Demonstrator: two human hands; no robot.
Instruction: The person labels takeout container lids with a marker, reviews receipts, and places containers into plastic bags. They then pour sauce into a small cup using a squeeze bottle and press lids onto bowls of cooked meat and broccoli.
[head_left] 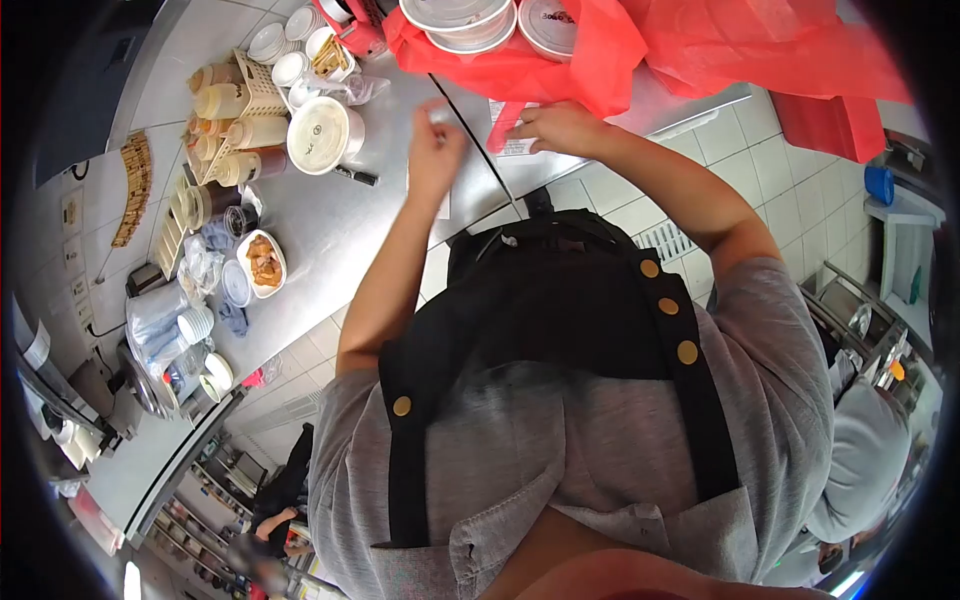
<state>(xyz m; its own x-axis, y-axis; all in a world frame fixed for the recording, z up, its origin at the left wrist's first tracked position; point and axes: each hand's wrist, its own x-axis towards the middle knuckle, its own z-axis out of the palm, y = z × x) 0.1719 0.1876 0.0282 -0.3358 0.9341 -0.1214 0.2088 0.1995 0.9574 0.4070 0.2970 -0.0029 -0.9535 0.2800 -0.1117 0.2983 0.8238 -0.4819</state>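
Note:
My left hand (435, 158) is raised over the steel counter, its fingers partly curled and smeared by motion; whether anything is in them I cannot make out. My right hand (563, 128) is at the counter's front edge, its fingers closed at a white printed slip (518, 147). Across that slip lies a narrow red plastic strip (508, 122), beside the fingertips. Just beyond my right hand spreads a red plastic bag (600, 72). Round lidded containers (462, 38) stand on the red plastic, and another lidded tub (548, 28) sits to their right.
Left on the steel counter (330, 225) are a large lidded white tub (322, 135), a black marker (356, 176), several sauce bottles (255, 133) and a bowl of brown food pieces (264, 264). A dark seam crosses the counter. Other people (870, 455) are behind, at both sides.

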